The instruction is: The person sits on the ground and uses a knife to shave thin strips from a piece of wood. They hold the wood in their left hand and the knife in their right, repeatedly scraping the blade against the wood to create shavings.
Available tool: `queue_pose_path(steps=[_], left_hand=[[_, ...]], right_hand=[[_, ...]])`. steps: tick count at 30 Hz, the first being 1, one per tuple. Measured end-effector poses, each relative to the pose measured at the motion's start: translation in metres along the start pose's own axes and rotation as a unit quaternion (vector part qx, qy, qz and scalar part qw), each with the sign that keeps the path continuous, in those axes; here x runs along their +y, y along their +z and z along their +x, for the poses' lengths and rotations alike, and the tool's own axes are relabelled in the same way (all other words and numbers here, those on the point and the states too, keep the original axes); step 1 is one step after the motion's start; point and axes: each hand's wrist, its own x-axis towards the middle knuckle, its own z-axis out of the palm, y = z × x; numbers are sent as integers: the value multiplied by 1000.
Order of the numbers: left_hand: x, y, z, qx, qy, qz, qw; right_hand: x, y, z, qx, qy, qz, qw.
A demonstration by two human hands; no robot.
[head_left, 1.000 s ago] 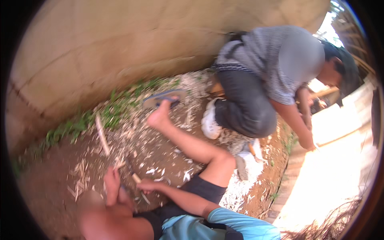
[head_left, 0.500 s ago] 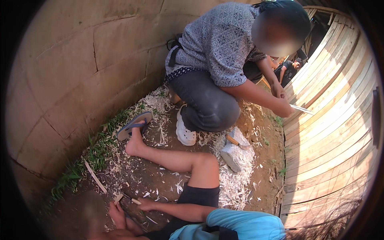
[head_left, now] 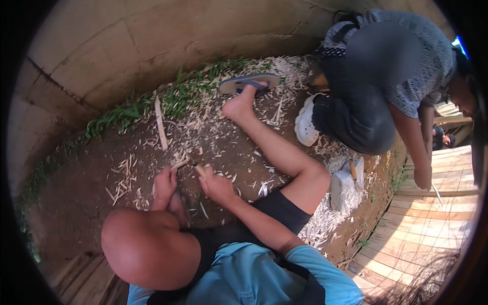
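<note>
1. No packages, labels or signs show here; around me are a pale concrete wall [head_left: 152, 46], bare dirt, a strip of grass [head_left: 173, 99] along the wall's foot, and pale wood shavings [head_left: 284, 71] scattered over the ground.
2. My right hand [head_left: 217, 186] is closed around the wooden handle of a knife [head_left: 192, 161], its thin blade pointing up and left, away from me.
3. My left hand [head_left: 165, 187] is curled around a small piece of wood [head_left: 179, 164], just beside the blade; whether blade and wood touch I cannot tell.
4. Both my forearms reach forward between my knees; my left knee [head_left: 145, 249] is raised close to the camera, my right leg [head_left: 284, 157] stretches out with its bare foot touching a blue sandal [head_left: 249, 82].
5. One long stick [head_left: 160, 123] lies on the dirt above my left hand.
6. One other person [head_left: 386, 76] crouches at the upper right in a grey patterned shirt and one visible white shoe [head_left: 306, 123], a hand lowered to the plank floor [head_left: 432, 218].
</note>
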Motion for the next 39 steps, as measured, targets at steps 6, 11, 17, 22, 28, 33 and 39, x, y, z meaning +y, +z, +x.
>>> queue_pose_path(steps=[6, 11, 17, 22, 28, 33, 39], left_hand=[[-5, -4, -2, -5, -37, -12, 999], [-2, 5, -5, 15, -45, -42, 998], [-8, -2, -11, 19, -65, -25, 997], [6, -3, -5, -3, -56, -26, 998], [4, -5, -6, 11, -71, -28, 997], [-1, 1, -6, 31, -31, -54, 998], [-10, -4, -10, 13, -22, -29, 999]], right_hand=[[-19, 4, 0, -199, 82, -150, 965], [7, -2, 9, -214, 53, 31, 975], [-84, -64, -38, 147, -196, 392, 887], [-16, -1, -6, 31, -53, 46, 997], [-16, 14, 1, -149, 3, -145, 978], [21, 26, 17, -273, 107, 228, 928], [-108, -88, -26, -31, -63, 396, 916]])
